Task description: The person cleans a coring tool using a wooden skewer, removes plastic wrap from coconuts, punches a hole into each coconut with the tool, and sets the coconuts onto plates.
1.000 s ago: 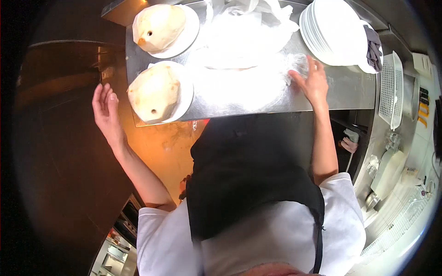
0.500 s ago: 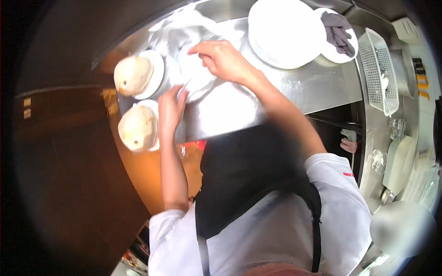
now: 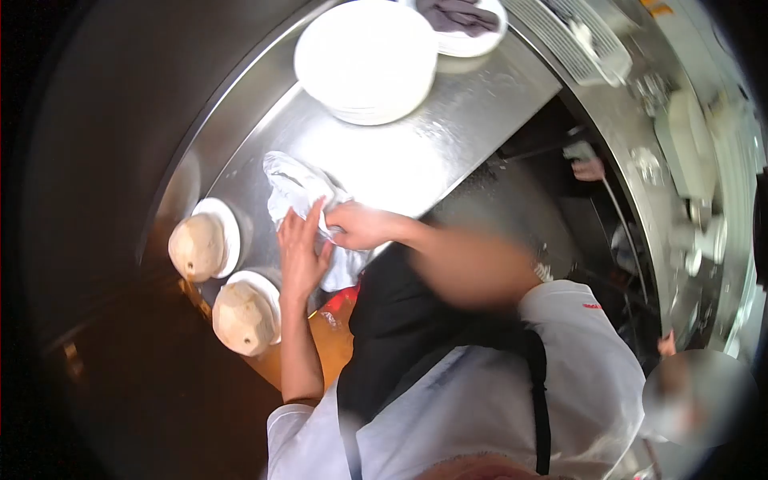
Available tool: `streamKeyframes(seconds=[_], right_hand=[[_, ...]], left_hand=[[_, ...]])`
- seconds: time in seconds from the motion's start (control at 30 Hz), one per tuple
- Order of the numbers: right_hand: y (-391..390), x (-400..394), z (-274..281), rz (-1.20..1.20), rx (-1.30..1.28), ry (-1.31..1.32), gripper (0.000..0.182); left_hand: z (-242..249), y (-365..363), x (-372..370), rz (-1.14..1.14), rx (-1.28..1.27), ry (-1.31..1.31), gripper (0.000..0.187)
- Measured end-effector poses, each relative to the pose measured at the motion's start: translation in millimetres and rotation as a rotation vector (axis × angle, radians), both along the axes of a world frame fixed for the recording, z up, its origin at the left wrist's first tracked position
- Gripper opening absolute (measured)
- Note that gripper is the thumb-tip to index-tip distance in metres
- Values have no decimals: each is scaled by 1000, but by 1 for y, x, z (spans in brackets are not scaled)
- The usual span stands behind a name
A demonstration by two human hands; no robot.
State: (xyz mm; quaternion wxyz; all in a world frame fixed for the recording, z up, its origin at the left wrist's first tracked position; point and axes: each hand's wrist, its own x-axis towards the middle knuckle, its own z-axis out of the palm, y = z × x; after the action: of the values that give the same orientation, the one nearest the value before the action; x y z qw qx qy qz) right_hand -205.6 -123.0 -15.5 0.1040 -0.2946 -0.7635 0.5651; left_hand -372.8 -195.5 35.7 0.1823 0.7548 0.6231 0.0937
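A white cloth lies crumpled on the steel counter in front of me, part of it hanging near the front edge. My left hand rests against the cloth with its fingers stretched out and thumb apart. Right beside it, my right hand has its fingers closed on a bunched part of the cloth. To the left, a peeled coconut with a small dark hole sits on a white plate. A second peeled coconut is on another white plate, close to my left forearm.
A stack of white plates stands at the back of the counter. Behind it, a dark grey cloth lies on more plates. A white plastic basket is at the far right, with glasses further along.
My hands have come together and drawn the cloth closer to my body; my right hand now grips it. The view has turned, so the coconuts and plates appear shifted.
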Motion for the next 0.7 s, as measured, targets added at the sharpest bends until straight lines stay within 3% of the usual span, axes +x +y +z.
streamKeyframes(seconds=[0.03, 0.17, 0.2, 0.27, 0.33, 0.4, 0.43, 0.53, 0.57, 0.6, 0.63, 0.7], right_hand=[[-7, 20, 6, -40, -41, 44, 34], [-34, 99, 44, -311, -163, 100, 65], [-45, 111, 57, -365, 69, 76, 72], [-73, 129, 82, -488, 539, -44, 88], [-94, 131, 94, -584, 575, -112, 100], [-102, 136, 86, -679, 530, -57, 93], [-103, 143, 74, -856, 605, 22, 83], [-113, 205, 29, -1022, 579, -18, 70], [-128, 230, 13, -1071, 638, -122, 61], [-149, 266, 5, -1095, 601, -298, 61], [-180, 311, -13, -1183, 550, -297, 62], [-284, 407, -71, -1434, 250, -664, 45]], left_hand=[[-14, -2, 3, -38, 96, -70, 58], [-33, 3, 24, 154, -93, -556, 37], [-30, 7, 35, 231, -129, -726, 33], [-26, 21, 61, 123, -123, -962, 28], [-22, 28, 92, -43, -285, -1088, 25], [-13, 28, 134, -181, -306, -1054, 30], [-7, 24, 153, -231, -302, -1039, 32], [39, 14, 213, -434, -502, -754, 38], [35, 19, 221, -693, -384, -561, 43], [51, 17, 232, -801, -249, -438, 42], [64, 16, 241, -742, -313, -508, 41], [89, 26, 249, -662, -439, -506, 40]])
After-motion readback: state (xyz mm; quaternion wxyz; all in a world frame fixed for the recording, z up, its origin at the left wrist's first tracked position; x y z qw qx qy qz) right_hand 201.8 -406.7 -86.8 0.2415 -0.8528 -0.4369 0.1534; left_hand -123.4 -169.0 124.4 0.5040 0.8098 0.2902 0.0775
